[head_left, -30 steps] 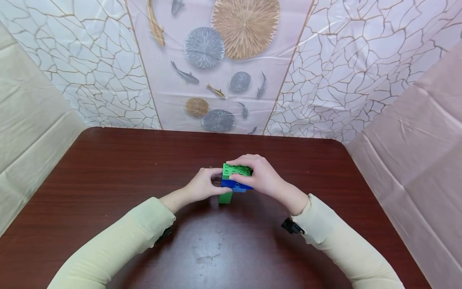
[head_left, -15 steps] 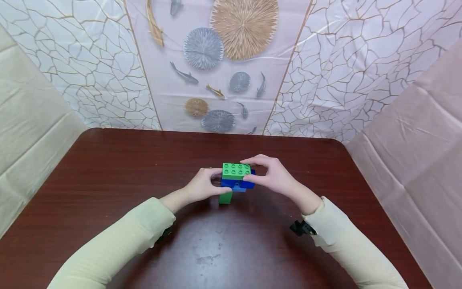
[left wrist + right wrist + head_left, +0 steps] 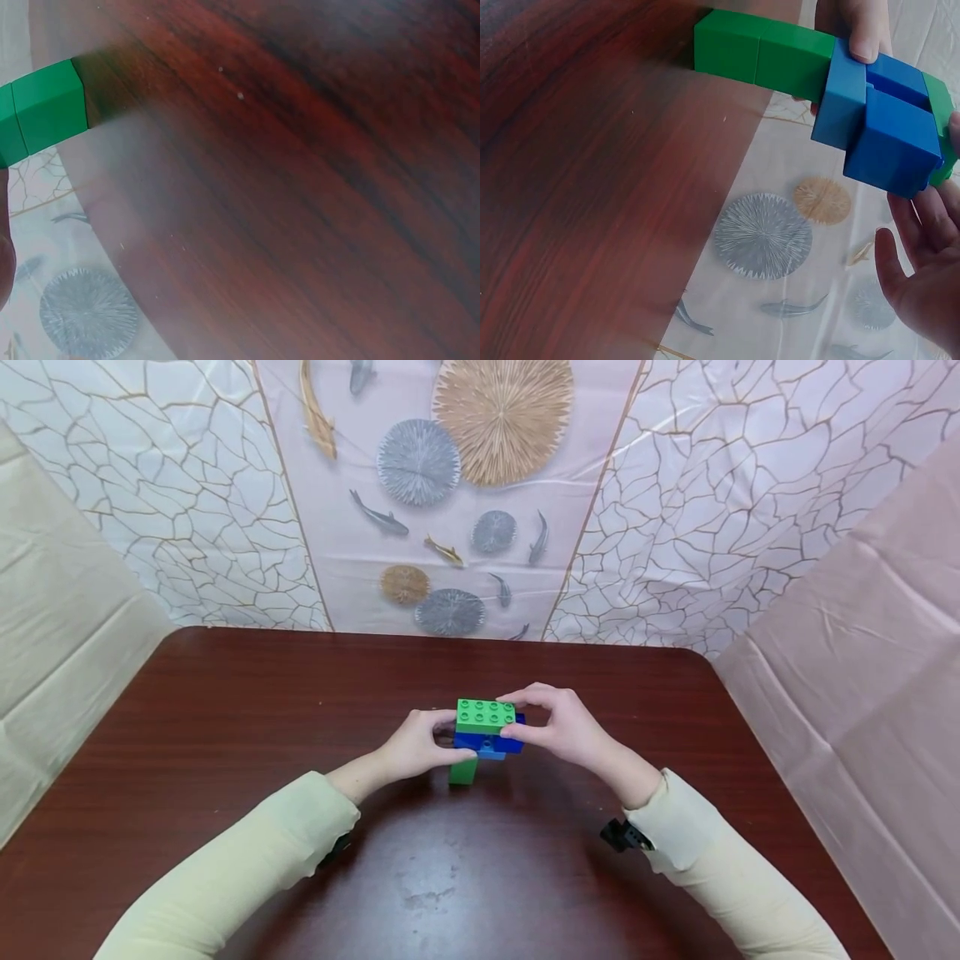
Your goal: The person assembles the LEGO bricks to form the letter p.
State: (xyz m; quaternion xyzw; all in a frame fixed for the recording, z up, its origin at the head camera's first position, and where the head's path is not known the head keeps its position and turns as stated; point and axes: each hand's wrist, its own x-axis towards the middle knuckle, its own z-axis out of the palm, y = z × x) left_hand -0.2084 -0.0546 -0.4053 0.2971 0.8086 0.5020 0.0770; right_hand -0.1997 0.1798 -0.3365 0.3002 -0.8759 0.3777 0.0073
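Observation:
A tower of toy building bricks stands upright at the middle of the table in the head view. On top lies a bright green studded brick [image 3: 480, 717]. Beneath it are dark blue bricks [image 3: 892, 142], then a lighter blue brick [image 3: 842, 97]. Two green bricks [image 3: 761, 54] form the narrow foot, whose end also shows in the left wrist view as a green block [image 3: 51, 107]. My left hand [image 3: 411, 745] grips the blue layer from the left between thumb and fingers. With thumb and fingertips, my right hand [image 3: 568, 727] pinches the right end of the top brick.
The dark red-brown table [image 3: 225, 760] has a glossy patch near its front. Behind it hangs a patterned cloth [image 3: 450, 518] with fish and round shapes. Pale cloth panels [image 3: 847, 635] border the sides.
My right hand has drawn back to the right, from across the top green brick to its right end, uncovering its studs. My left hand keeps the same grip.

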